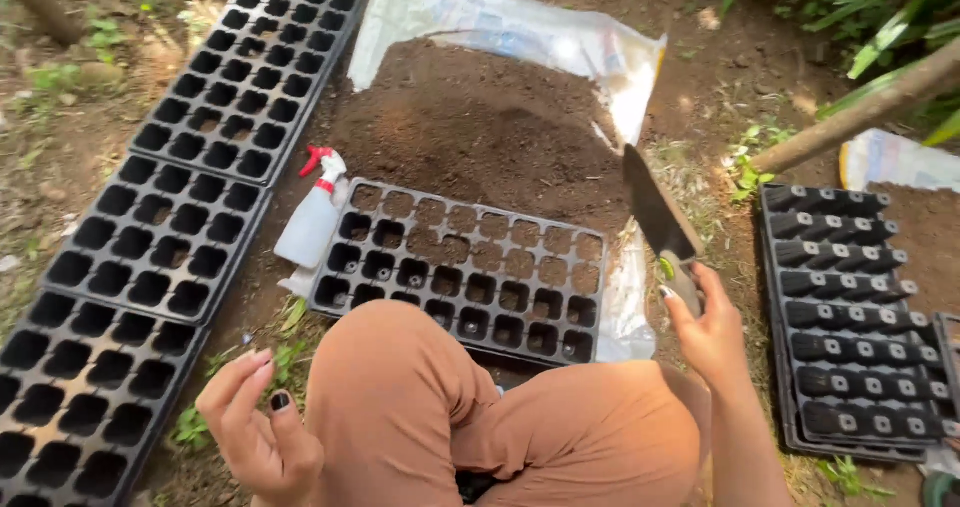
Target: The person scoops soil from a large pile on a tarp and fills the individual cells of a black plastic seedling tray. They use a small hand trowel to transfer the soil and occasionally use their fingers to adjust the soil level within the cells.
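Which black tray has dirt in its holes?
The seedling tray before the knees, beside the spray bottle; its far rows hold soil. The left trays look empty.

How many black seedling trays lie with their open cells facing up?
4. Three empty trays lie in a line at left; one partly filled tray lies before the knees. The stack at right is upside down.

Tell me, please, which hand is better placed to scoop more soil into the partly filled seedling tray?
Probably the right hand: it grips the trowel, blade raised beside the soil pile and the seedling tray. The left hand is empty, low by the knee.
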